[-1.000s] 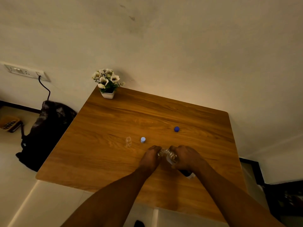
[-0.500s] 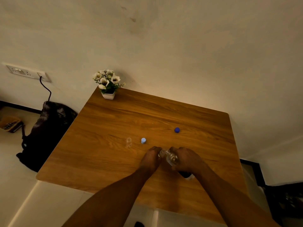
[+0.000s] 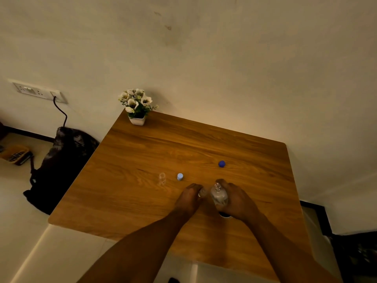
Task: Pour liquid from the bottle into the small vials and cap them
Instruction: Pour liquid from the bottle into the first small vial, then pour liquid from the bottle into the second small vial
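On the wooden table [image 3: 142,160] our right hand [image 3: 236,199] grips the clear bottle [image 3: 219,196], mouth open, beside the small vial [image 3: 202,192] pinched in our left hand [image 3: 188,198], while 1 empty vial [image 3: 162,177], 1 capped vial [image 3: 180,176] and the blue cap [image 3: 221,163] sit beyond.

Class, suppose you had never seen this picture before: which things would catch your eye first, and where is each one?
First, the two hands at the near middle of the wooden table: the right hand grips a clear bottle, the left hand holds a small vial beside it. Next, a dark blue cap further back, then white flowers at the far left corner.
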